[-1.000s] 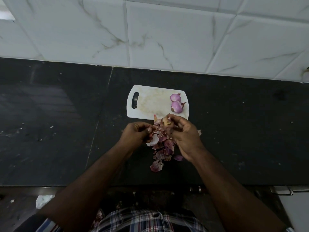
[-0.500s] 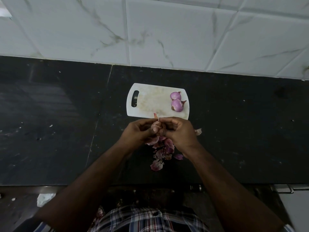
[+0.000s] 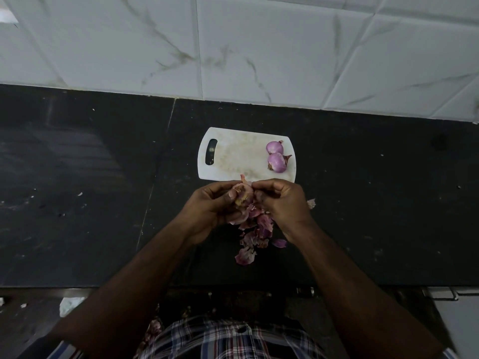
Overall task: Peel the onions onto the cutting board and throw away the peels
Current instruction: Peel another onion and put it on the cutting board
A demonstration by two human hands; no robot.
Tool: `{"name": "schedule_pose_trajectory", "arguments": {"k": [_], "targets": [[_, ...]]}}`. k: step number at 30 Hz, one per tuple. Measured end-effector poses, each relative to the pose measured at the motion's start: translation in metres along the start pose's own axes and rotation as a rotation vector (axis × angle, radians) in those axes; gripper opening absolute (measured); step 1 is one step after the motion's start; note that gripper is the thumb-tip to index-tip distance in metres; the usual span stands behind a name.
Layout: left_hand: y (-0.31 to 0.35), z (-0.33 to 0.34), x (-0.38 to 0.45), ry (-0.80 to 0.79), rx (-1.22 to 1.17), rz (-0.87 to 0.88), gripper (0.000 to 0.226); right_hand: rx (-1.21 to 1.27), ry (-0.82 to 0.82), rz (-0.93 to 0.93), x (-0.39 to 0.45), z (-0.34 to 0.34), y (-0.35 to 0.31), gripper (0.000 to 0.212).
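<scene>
**Onion held in both hands above the peel pile**

While both hands met just in front of the near edge of the white plastic cutting board, a small, partly skinned pinkish onion was held between them. The left hand gripped the onion with curled fingers, its thumb lying against the bulb's left side. The right hand was clenched around the bulb's right side, its fingertips pinching at the skin near the top; exactly what they pinched could not be made out. Beneath and behind the hands, a loose pile of dry purple onion peels lay on the black stone counter, trailing toward the person. One pale scrap of peel lay apart, just beside the right hand. Two peeled purple onions rested on the right end of the cutting board: the farther onion and the nearer onion, touching each other. The board's slotted handle pointed left. White marble-veined wall tiles backed the counter. A plaid shirt showed at the lower edge.
</scene>
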State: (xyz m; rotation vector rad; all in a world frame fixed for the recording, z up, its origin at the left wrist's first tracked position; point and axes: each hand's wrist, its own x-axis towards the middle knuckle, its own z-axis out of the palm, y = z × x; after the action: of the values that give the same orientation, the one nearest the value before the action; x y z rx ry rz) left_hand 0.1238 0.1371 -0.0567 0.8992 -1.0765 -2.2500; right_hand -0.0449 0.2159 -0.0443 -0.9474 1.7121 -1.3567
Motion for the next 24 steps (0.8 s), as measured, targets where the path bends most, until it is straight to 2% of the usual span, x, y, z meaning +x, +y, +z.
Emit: {"name": "schedule_pose_trajectory", "arguments": {"k": [9,13,18,24], "targets": [[-0.004,0.005,0.000,-0.099,-0.093,-0.064,0.035,-0.575,0.060,-0.221,0.002,-0.001,0.004,0.026],[-0.001,0.000,0.002,-0.052,-0.120,-0.029,0.033,-0.578,0.012,-0.140,0.003,-0.007,0.004,0.021],[-0.003,-0.001,0.004,0.031,-0.120,-0.004,0.037,-0.444,0.042,-0.172,-0.006,-0.001,-0.012,0.022],[-0.004,0.003,0.005,0.063,-0.100,0.043,0.032,-0.594,0.140,-0.284,-0.014,0.017,-0.014,0.015]]}}
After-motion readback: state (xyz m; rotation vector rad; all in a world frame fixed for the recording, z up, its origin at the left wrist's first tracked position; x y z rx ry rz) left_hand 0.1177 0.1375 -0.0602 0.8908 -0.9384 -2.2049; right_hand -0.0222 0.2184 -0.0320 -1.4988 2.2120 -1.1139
